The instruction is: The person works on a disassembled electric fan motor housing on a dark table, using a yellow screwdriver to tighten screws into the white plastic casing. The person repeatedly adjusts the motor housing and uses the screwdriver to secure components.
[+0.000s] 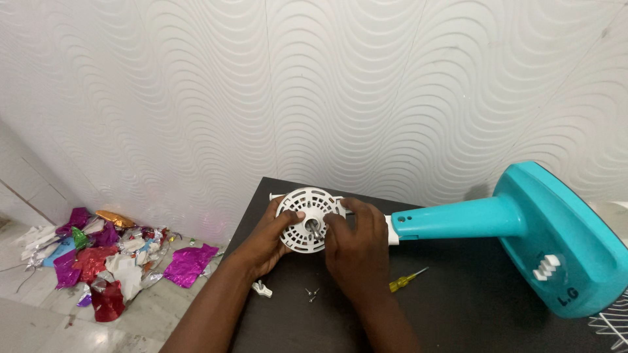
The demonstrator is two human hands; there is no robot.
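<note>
Wire grille [611,323] cut off at lower right corner; fan base [562,242] clipped by right edge.

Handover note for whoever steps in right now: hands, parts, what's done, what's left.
Left hand: grips the left rim of the white round vented motor cover.
Right hand: fingers on the cover's right side, beside the metal shaft that sticks out of its centre.
The cover sits at the end of the teal fan stand, which lies on its side on the dark table.
Loose on the table: white plastic knob, small metal screws, yellow-handled screwdriver.
Done: no blade or guard on the shaft.
Left: cover not yet off; a wire grille lies at the table's right edge.
</note>
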